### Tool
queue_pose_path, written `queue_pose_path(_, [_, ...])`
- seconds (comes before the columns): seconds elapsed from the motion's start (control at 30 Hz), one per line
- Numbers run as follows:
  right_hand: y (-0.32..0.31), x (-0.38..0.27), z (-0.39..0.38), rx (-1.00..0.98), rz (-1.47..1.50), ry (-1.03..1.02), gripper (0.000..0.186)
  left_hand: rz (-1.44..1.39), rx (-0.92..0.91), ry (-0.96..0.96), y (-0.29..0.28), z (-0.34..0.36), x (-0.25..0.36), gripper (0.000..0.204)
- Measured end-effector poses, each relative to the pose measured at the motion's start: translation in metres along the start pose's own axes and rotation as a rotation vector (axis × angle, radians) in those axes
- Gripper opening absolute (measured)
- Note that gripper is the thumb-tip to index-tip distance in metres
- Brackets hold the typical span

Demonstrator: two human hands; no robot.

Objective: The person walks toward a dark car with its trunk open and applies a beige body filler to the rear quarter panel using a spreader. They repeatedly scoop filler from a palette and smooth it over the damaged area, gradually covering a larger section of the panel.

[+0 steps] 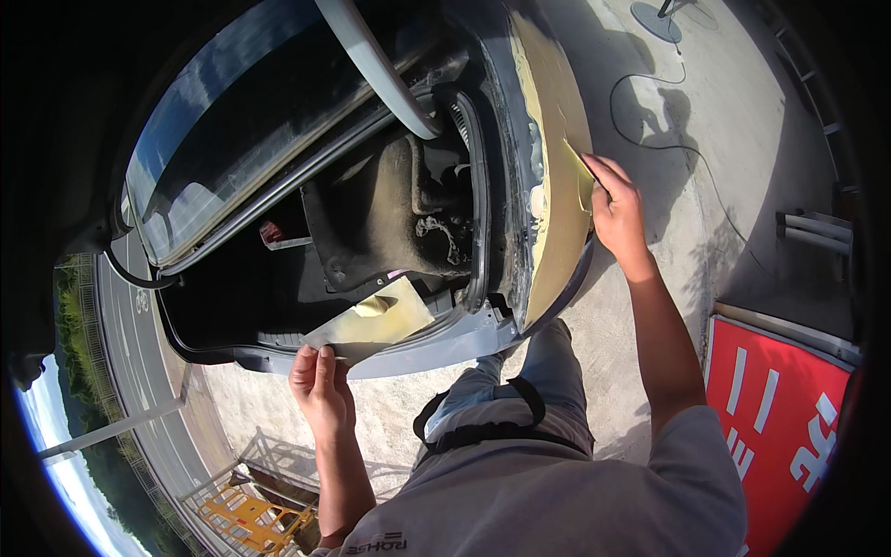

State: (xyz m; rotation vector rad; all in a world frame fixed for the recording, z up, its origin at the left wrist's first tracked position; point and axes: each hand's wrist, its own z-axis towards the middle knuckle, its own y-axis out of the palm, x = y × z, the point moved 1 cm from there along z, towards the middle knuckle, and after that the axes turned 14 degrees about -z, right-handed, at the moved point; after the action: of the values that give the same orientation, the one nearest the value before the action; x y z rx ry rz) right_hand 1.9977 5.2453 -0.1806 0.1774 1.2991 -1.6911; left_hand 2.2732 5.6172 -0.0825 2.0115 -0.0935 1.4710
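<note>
My left hand (320, 381) pinches the edge of a flat, pale mixing board (348, 330), which has a lump of cream-yellow filler (371, 306) on it, over the open trunk's edge. My right hand (617, 213) grips a thin yellowish spreader (582, 172) pressed against the rear side panel (538, 269) of the dark car. A long band of cream filler covers that panel, with grey and whitish patches along its inner edge. The fingers of both hands are closed on what they hold.
The trunk (390, 213) has dark lining and dusty trim, below a raised lid and tilted glass (232, 111). On the concrete (650, 251) lie a cable (640, 146) and a stand base (656, 20). A red sign (761, 418), yellow barrier (251, 515) and railed road (139, 371) surround me.
</note>
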Motion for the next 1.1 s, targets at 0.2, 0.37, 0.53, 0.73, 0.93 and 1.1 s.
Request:
queue_pose_path(0.2, [-0.004, -0.057, -0.073, 0.121, -0.086, 0.049, 0.053, 0.079, -0.095, -0.086, -0.016, 0.016, 0.015, 0.009])
queue_pose_path(0.37, [0.009, -0.104, -0.126, 0.241, -0.195, 0.143, 0.049, 0.072, -0.183, -0.107, -0.019, 0.021, 0.018, 0.009])
queue_pose_path(0.53, [0.029, -0.133, -0.169, 0.282, -0.268, 0.187, 0.053, 0.089, -0.252, -0.108, -0.021, 0.025, 0.021, 0.014])
queue_pose_path(0.73, [0.052, -0.160, -0.213, 0.318, -0.222, 0.216, 0.060, 0.075, -0.370, -0.117, -0.013, 0.030, 0.024, 0.014])
queue_pose_path(0.93, [0.028, -0.166, -0.240, 0.203, -0.199, 0.112, 0.057, 0.051, -0.459, -0.122, 0.014, 0.024, 0.020, 0.014])
queue_pose_path(1.1, [-0.045, -0.171, -0.211, 0.155, -0.107, 0.119, 0.046, 0.057, -0.504, -0.179, 0.025, 0.016, 0.002, 0.015])
